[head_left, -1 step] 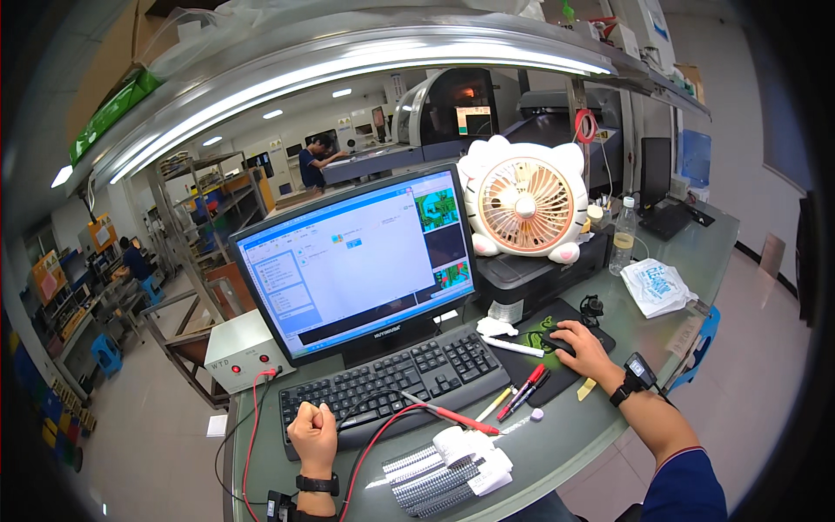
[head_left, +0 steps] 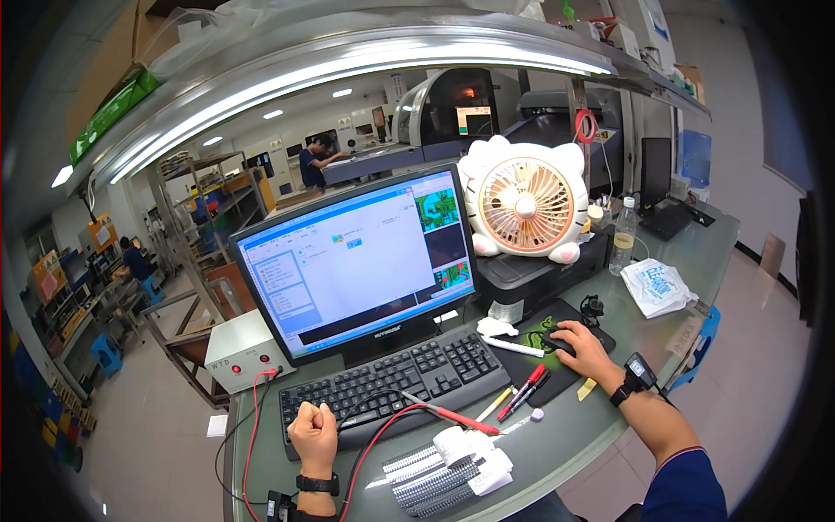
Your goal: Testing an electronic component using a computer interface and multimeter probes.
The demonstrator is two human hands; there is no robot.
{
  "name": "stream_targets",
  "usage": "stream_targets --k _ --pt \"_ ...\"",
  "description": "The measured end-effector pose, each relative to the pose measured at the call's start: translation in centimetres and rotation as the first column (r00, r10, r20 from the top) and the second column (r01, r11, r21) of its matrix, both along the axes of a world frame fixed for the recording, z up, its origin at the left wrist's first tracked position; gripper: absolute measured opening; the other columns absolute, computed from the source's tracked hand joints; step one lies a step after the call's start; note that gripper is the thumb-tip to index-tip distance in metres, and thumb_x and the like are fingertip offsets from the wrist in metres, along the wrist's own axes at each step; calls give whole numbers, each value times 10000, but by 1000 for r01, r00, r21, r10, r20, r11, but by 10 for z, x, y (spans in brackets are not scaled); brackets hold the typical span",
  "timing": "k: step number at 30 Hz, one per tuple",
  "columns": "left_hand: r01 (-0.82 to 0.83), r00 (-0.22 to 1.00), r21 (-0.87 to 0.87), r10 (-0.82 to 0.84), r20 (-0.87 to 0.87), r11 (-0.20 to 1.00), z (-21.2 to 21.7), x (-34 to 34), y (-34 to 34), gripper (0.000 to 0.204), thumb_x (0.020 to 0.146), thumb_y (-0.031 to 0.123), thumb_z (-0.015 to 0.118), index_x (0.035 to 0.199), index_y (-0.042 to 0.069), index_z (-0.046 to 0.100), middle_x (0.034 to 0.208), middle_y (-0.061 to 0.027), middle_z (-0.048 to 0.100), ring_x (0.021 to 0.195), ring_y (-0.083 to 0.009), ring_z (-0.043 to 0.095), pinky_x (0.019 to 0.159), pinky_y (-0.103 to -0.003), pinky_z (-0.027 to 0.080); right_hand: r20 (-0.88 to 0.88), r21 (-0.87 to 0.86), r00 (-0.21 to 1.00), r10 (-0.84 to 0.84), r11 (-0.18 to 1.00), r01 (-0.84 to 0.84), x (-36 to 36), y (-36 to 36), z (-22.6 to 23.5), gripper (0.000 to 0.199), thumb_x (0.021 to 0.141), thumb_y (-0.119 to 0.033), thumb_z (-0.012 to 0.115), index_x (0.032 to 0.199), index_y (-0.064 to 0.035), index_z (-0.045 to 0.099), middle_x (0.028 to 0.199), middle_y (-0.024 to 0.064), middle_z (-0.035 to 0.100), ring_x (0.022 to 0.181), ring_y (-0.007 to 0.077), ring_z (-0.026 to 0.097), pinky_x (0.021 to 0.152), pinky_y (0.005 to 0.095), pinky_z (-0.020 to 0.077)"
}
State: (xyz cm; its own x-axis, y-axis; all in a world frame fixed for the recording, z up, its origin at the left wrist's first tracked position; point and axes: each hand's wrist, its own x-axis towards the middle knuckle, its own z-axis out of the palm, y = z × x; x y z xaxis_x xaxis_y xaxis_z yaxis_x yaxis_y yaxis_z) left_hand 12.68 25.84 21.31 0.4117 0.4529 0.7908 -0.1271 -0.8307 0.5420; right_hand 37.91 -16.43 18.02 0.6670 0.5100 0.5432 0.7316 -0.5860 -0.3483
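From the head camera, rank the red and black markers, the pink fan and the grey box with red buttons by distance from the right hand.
1. Markers, just left of the right hand.
2. Pink fan, behind it.
3. Grey box, far left.

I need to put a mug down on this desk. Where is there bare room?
Bare desk lies between the pens and the front edge, and between the bottle and white bag. Crowded: around the keyboard, red probe, left hand, and right hand on the mouse.
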Motion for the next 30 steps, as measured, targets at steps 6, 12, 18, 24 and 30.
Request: stream_targets --k 6,12,18,24,30 --pt "9 1000 -20 -8 20 1000 2 0 -5 382 821 -4 625 616 52 307 508 -9 293 461 -83 273 427 -285 239 2 -18 1000 -30 999 30 -4 2 5 371 788 -182 676 1146 -127 601 1260 98 501 1157 302 510 958 385 436" --pt "-14 1000 -9 14 -7 1000 3 -2 -3 355 809 7 644 603 54 359 484 -36 369 408 -143 356 417 -303 310 5 -13 1000 -2 1000 2 -4 1 3 446 760 -153 689 1189 -118 573 1257 114 498 1167 319 487 968 392 430" --pt "-21 1000 -2 21 2 1000 1 0 -1 347 803 21 657 604 62 375 485 -39 366 405 -164 362 419 -310 316 12 0 999 46 999 -46 -3 2 3 399 742 -134 689 1130 -99 607 1237 133 509 1160 328 496 966 396 427" --pt "-10 1000 0 10 4 1000 0 -1 0 352 797 23 663 608 61 369 481 -44 366 401 -179 367 417 -319 317 -6 4 999 50 999 -50 -5 4 4 382 738 -122 685 1112 -88 617 1232 136 514 1155 327 502 964 391 427" --pt "-5 1000 -4 5 7 1000 1 -2 0 357 796 22 662 606 66 364 478 -44 362 399 -194 372 418 -327 321 -8 6 999 49 999 -49 -6 4 4 383 729 -117 689 1106 -88 623 1225 132 518 1155 321 503 963 387 428"
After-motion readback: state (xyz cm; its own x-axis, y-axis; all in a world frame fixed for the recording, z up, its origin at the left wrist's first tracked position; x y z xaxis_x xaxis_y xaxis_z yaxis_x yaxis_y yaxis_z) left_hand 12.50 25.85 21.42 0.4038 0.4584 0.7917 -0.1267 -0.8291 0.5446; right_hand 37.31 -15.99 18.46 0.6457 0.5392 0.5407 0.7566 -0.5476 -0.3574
